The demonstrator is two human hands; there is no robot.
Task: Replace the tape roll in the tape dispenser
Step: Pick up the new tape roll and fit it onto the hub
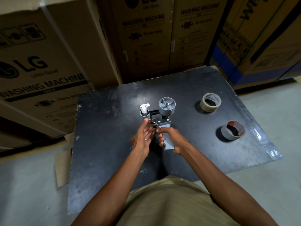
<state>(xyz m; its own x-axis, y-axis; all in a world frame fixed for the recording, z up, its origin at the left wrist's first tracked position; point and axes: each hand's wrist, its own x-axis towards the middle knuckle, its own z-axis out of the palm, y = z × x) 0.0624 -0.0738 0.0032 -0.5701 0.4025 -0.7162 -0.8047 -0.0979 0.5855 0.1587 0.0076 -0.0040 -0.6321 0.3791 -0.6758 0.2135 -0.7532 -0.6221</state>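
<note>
A grey hand-held tape dispenser [160, 117] lies on the dark table top [114, 160] in the middle of the view. Its round spool hub [167, 106] is bare, with no roll on it. My right hand [171, 139] is wrapped around the dispenser's grey handle. My left hand [144, 136] has its fingers spread, with the fingertips touching the metal front part near the roller. A roll of clear tape [210, 102] lies flat at the right rear. A nearly bare grey core with a reddish inside [232, 131] lies nearer, on the right.
Large cardboard washing machine boxes [40, 67] stand to the left and behind the table [146, 38]. A flat cardboard piece [62, 162] sticks out under the table's left edge. Grey floor [24, 185] surrounds the table.
</note>
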